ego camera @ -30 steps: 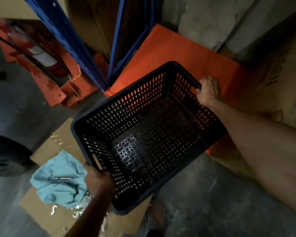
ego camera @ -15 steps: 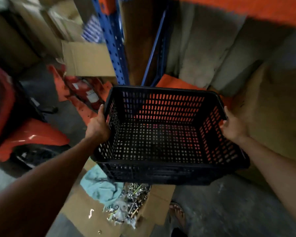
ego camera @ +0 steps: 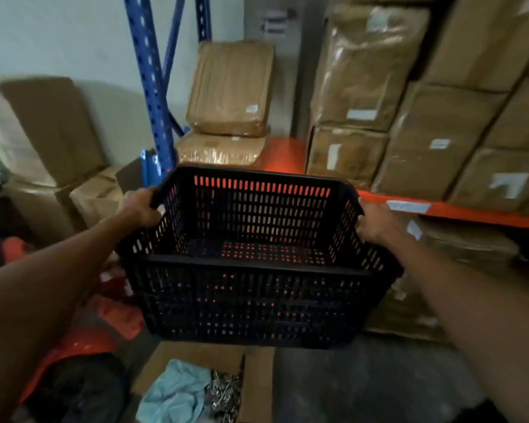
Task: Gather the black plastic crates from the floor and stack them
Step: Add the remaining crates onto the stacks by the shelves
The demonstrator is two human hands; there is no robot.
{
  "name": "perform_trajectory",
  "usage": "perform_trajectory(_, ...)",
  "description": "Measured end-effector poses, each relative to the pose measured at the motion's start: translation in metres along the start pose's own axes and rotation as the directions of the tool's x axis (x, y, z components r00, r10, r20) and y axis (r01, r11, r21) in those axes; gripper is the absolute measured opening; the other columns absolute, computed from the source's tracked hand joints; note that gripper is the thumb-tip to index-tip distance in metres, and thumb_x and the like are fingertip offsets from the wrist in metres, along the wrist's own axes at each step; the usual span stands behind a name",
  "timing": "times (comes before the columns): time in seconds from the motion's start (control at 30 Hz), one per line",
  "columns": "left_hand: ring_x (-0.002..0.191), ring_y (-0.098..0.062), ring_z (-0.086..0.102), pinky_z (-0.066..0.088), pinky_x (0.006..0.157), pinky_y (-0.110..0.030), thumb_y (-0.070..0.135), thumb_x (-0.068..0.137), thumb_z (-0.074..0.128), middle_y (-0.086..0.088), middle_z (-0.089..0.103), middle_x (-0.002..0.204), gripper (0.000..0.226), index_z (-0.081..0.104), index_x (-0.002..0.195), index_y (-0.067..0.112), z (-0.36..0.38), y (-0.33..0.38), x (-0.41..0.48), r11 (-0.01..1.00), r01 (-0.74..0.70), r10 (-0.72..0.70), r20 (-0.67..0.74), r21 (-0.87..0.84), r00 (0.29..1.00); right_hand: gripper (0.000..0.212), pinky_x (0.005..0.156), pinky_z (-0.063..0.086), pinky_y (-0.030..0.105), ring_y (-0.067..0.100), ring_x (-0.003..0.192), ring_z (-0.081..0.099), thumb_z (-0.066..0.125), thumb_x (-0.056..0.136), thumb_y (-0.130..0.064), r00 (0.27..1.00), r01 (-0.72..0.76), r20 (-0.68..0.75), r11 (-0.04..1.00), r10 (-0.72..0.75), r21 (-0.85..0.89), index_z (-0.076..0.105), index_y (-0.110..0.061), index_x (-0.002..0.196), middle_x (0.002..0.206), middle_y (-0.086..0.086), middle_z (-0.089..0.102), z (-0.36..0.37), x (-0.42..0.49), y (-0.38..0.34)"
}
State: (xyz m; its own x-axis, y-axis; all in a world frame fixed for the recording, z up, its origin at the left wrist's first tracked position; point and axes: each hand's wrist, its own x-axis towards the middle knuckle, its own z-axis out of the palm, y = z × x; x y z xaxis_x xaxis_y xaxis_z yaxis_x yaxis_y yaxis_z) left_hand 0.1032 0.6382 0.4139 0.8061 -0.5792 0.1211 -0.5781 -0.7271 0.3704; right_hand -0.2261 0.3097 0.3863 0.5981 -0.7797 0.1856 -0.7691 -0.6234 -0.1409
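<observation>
A black perforated plastic crate (ego camera: 251,300) hangs level in the air at the middle of the view, open side up and empty. My left hand (ego camera: 139,207) grips its left rim. My right hand (ego camera: 374,224) grips its right rim. The crate is above the floor, in front of an orange shelf beam (ego camera: 471,213). No other black crate shows in this view.
A blue rack upright (ego camera: 153,87) stands behind the crate. Wrapped cardboard boxes (ego camera: 409,117) fill the shelf at right, more boxes (ego camera: 49,141) at left. On the floor below lie flat cardboard (ego camera: 257,386), a teal cloth (ego camera: 177,395), loose metal parts (ego camera: 223,395) and orange items (ego camera: 83,340).
The crate has gone from tilted near the floor to level and raised up to the shelf beam's height. My left hand moved from the near rim to the left rim. The view has lifted.
</observation>
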Motion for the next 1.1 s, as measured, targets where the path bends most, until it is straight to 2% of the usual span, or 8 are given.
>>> perform_trajectory(0.17,0.105,-0.037,0.064,0.048,0.085,-0.037,0.003,0.076,0.068,-0.027,0.067,0.109,0.035,0.065,0.111,-0.001,-0.116,0.082,-0.042,0.995,-0.088,0.091,-0.068,0.044,0.994,0.030,0.090,0.049,0.038,0.040,0.114,0.059,0.054,0.088,-0.011,0.993,-0.039,-0.116,0.998,0.033,-0.047,0.058,-0.002,0.116,0.119,0.025,0.064,-0.161,-0.045,0.026)
perform_trajectory(0.3,0.108,-0.040,0.062,0.047,0.088,-0.039,0.004,0.080,0.065,-0.028,0.065,0.113,0.037,0.062,0.117,0.002,-0.182,0.149,-0.101,0.991,-0.131,0.131,-0.190,0.010,0.973,0.035,0.089,0.050,0.038,0.041,0.112,0.060,0.054,0.088,-0.012,0.964,-0.053,-0.262,0.998,0.040,-0.041,0.055,-0.003,0.121,0.118,0.024,0.064,-0.260,-0.086,0.066)
perform_trajectory(0.4,0.106,-0.042,0.061,0.046,0.089,-0.042,0.003,0.077,0.067,-0.029,0.065,0.110,0.037,0.061,0.113,0.001,-0.214,0.196,-0.156,0.987,-0.159,0.159,-0.312,0.028,0.937,0.046,0.094,0.048,0.039,0.042,0.116,0.056,0.050,0.090,-0.011,0.940,-0.048,-0.337,0.999,0.054,0.023,0.046,-0.005,0.135,0.125,0.025,0.058,-0.320,-0.123,0.105)
perform_trajectory(0.47,0.103,-0.043,0.061,0.047,0.088,-0.044,0.002,0.075,0.067,-0.030,0.065,0.107,0.035,0.062,0.110,0.002,-0.223,0.232,-0.203,0.983,-0.183,0.177,-0.375,0.019,0.910,0.045,0.094,0.049,0.041,0.042,0.116,0.056,0.049,0.090,-0.010,0.917,-0.035,-0.395,0.998,0.052,0.051,0.045,-0.005,0.135,0.128,0.026,0.055,-0.356,-0.157,0.141)
perform_trajectory(0.6,0.102,-0.045,0.060,0.047,0.086,-0.046,0.002,0.075,0.066,-0.031,0.063,0.105,0.034,0.060,0.108,0.001,-0.229,0.303,-0.297,0.975,-0.222,0.193,-0.489,-0.002,0.851,0.036,0.091,0.051,0.042,0.042,0.111,0.058,0.053,0.087,-0.006,0.848,-0.003,-0.531,1.000,-0.010,-0.022,0.054,-0.002,0.123,0.119,0.026,0.061,-0.419,-0.226,0.222)
perform_trajectory(0.8,0.105,-0.046,0.060,0.047,0.089,-0.044,0.005,0.076,0.068,-0.032,0.064,0.106,0.034,0.062,0.109,0.000,-0.221,0.426,-0.422,0.963,-0.262,0.195,-0.525,-0.055,0.828,0.027,0.087,0.050,0.039,0.041,0.108,0.059,0.052,0.084,-0.008,0.821,0.000,-0.570,0.999,-0.021,-0.036,0.060,-0.003,0.110,0.113,0.026,0.063,-0.502,-0.326,0.360)
perform_trajectory(0.97,0.101,-0.041,0.062,0.047,0.081,-0.040,0.008,0.074,0.070,-0.026,0.066,0.103,0.034,0.063,0.107,0.003,-0.209,0.507,-0.485,0.937,-0.336,0.246,-0.501,-0.097,0.830,0.035,0.080,0.051,0.041,0.043,0.103,0.059,0.052,0.086,-0.012,0.823,-0.087,-0.566,0.994,0.039,-0.058,0.056,-0.008,0.120,0.114,0.024,0.062,-0.526,-0.385,0.458)
perform_trajectory(1.1,0.100,-0.039,0.063,0.037,0.072,-0.030,0.005,0.071,0.071,-0.026,0.066,0.099,0.034,0.064,0.104,0.001,-0.204,0.550,-0.510,0.911,-0.409,0.330,-0.496,-0.057,0.803,0.046,0.081,0.050,0.042,0.045,0.108,0.057,0.052,0.089,-0.015,0.816,-0.142,-0.571,0.989,0.094,-0.039,0.049,-0.007,0.133,0.119,0.026,0.060,-0.528,-0.415,0.509)
